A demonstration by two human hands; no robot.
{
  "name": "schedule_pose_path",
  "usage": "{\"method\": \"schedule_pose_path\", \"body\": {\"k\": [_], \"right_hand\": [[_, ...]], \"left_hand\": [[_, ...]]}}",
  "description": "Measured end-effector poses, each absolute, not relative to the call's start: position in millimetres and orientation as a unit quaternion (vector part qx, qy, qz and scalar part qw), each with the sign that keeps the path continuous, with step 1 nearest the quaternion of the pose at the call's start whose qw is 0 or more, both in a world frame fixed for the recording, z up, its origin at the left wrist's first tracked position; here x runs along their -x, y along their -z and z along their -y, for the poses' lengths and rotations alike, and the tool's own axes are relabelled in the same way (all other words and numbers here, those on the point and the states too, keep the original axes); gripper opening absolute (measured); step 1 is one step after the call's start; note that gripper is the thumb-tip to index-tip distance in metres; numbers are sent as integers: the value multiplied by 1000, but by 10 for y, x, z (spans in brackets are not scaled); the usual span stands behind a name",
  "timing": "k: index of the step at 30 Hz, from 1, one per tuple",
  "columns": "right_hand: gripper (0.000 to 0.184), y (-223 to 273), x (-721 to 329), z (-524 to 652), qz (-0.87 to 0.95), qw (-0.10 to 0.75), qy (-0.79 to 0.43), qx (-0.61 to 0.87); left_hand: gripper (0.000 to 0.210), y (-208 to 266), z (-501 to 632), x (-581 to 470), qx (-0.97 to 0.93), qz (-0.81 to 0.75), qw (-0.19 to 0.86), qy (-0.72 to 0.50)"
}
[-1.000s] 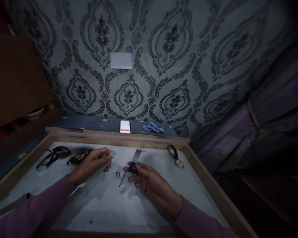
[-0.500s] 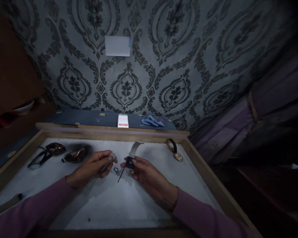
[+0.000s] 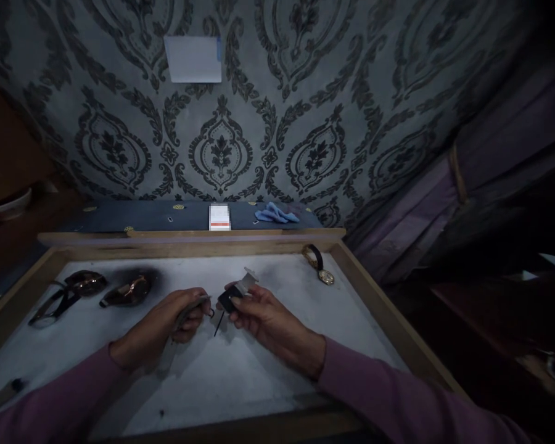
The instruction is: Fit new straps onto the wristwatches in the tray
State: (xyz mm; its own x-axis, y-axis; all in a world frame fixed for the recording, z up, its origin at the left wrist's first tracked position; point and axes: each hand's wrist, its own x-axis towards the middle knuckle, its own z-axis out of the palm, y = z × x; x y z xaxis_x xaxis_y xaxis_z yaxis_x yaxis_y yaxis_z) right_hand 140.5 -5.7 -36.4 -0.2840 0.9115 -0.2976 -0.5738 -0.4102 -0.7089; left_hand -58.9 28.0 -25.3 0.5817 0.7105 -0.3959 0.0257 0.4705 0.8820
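Note:
Over the white bottom of a wood-edged tray, my left hand is closed around a grey, curved, strap-like piece. A small dark ring shows by its fingertips; whether it is held I cannot tell. My right hand, a short way to the right, pinches a small black square piece between thumb and fingers. From that piece a pale grey band sticks up, and a thin black rod points down below it. The two held pieces are apart.
Dark glasses, another pair and black-framed spectacles lie at the tray's left. A gold watch lies back right, a dark-tipped handle front left. Behind the rim are a blue cloth and a white card.
My left hand has turned, so more of the grey strap-like piece shows. In my right hand the black piece and band have tilted to the right. The camera view has shifted a little.

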Motion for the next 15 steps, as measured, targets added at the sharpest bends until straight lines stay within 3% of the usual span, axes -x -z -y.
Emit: {"method": "schedule_pose_path", "body": {"k": [9,15], "right_hand": [[38,327,-1409,101,260,481,-762,346],[40,318,-1375,99,258,466,-786,313]], "left_hand": [[41,207,-217,587,-489,-351,768,-220],[45,263,-278,591,-518,-406,721,-219]]}}
